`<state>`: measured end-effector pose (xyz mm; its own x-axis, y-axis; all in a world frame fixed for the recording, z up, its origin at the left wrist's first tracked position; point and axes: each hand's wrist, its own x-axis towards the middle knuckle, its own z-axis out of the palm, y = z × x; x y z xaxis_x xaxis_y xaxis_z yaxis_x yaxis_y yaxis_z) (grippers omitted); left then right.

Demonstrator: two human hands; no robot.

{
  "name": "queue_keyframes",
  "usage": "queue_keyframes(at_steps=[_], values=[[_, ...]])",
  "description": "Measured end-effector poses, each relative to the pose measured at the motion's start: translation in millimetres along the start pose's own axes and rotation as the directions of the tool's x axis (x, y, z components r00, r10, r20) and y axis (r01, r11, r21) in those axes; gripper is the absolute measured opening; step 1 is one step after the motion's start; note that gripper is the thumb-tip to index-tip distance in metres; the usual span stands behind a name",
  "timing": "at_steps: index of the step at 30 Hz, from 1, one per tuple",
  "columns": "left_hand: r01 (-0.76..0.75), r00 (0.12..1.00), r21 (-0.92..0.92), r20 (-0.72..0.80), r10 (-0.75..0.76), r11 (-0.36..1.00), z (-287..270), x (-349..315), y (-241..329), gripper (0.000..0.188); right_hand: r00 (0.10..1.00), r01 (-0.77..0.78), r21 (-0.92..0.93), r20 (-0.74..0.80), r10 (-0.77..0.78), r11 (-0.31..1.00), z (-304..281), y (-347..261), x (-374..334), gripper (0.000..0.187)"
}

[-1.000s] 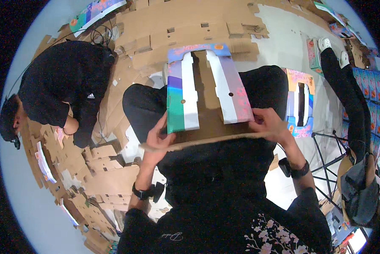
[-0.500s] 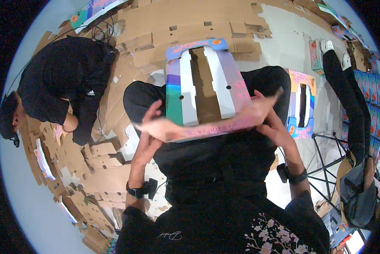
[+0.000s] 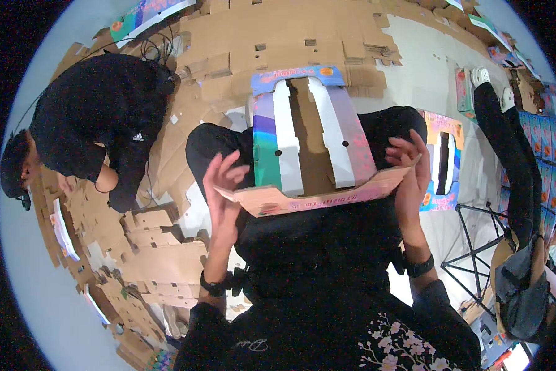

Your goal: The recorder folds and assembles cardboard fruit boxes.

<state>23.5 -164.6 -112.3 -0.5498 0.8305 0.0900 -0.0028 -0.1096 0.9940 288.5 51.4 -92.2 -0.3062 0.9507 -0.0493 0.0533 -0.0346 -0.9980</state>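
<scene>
On my lap, across the crossed legs, lies a printed cardboard box (image 3: 268, 157) in purple, green and pink. Its top has a long gap between two white inner strips (image 3: 336, 145), each with a small dark hole. The near end flap (image 3: 321, 203), orange-pink with angled side wings, stands out toward my body. My left hand (image 3: 223, 182) is open beside the flap's left wing, fingers spread, the wing against the palm side. At the right wing, my right hand (image 3: 412, 170) is also open, with fingers apart and slightly bent. Neither hand grips the flap.
A similar printed box (image 3: 442, 161) lies on the floor by my right knee. Flattened brown cardboard (image 3: 222, 28) covers much of the floor. A person in black (image 3: 98, 117) bends down at left; another person's legs (image 3: 507, 148) stretch at right, near a black metal frame (image 3: 473, 250).
The flap, blurred before, now looks sharp and sits slightly lower. My fingers have loosened from its ends and risen apart. The whole view has shifted a little.
</scene>
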Motion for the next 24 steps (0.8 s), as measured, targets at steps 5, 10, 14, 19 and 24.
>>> queue_keyframes(at_steps=[5,10,14,19,24], values=[[0.045,0.983,0.256,0.16,-0.088,0.966,-2,-15,30,0.085,0.989,0.11,0.004,0.103,-0.11,0.994,-12,-9,-19,0.065],[-0.05,0.996,0.205,-0.059,0.064,0.977,20,1,28,0.085,0.935,0.333,-0.153,0.184,-0.304,0.931,0,-8,-17,0.082],[0.011,0.997,0.431,-0.074,0.023,0.902,26,31,0,0.069,0.968,0.251,-0.326,0.081,-0.238,0.911,10,6,7,0.07],[0.383,0.922,0.195,-0.028,-0.385,0.903,27,38,-28,0.06,0.952,0.183,-0.542,0.306,-0.01,0.82,10,40,27,0.037],[0.414,0.91,-0.025,0.025,-0.413,0.91,27,37,-44,0.063,0.977,0.018,-0.374,0.204,0.063,0.927,9,63,27,0.032]])
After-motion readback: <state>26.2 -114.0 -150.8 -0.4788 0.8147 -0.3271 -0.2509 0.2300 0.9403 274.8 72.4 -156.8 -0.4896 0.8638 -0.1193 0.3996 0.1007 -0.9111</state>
